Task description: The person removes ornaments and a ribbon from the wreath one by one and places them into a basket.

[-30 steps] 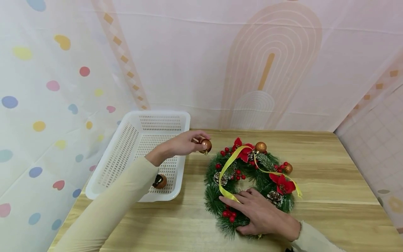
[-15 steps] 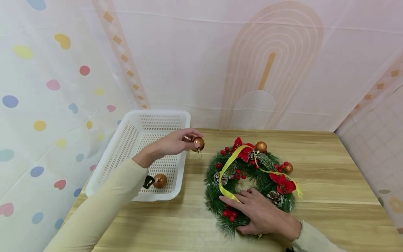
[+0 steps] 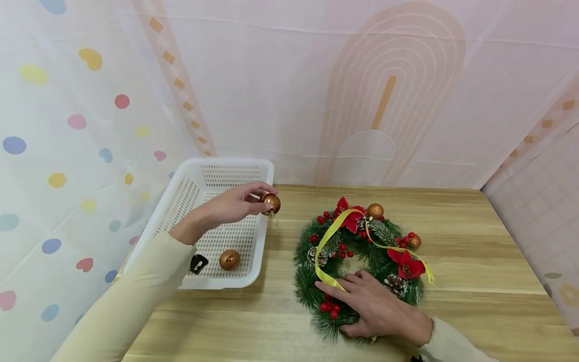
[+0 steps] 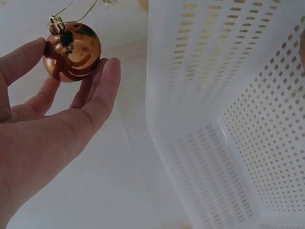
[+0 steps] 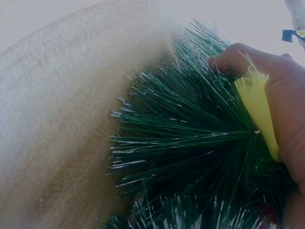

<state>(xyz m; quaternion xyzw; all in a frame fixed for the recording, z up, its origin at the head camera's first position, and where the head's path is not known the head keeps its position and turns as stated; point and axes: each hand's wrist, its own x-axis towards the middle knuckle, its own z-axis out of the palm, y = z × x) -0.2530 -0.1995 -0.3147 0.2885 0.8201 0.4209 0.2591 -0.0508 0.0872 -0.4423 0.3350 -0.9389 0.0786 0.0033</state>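
My left hand [image 3: 226, 207] pinches a shiny copper Christmas ball [image 4: 83, 52] between thumb and fingertips, over the right rim of a white basket [image 3: 264, 236]. The ball's gold cap and string loop show in the left wrist view. My right hand [image 3: 375, 307] grips the near side of a green wreath [image 3: 306, 289] lying on the table, thumb at its outer edge and fingers over the ring. A yellow ribbon [image 3: 329, 236] runs across the wreath and under this hand; its frayed end shows by the thumb in the right wrist view. Part of the wreath's near side is hidden beneath the hand.
Another copper ball [image 3: 229, 260] lies in the basket's near right corner. The wreath carries red flowers [image 3: 406, 264], pine cones [image 3: 395, 285], red berries and two glittery balls, one at its top [image 3: 375, 210]. A patterned cloth [image 3: 289, 90] hangs behind the wooden table [image 3: 475, 241].
My left hand has moved left with the copper ball, from the table beside the wreath back to the basket's rim. The right hand and wreath stay put.
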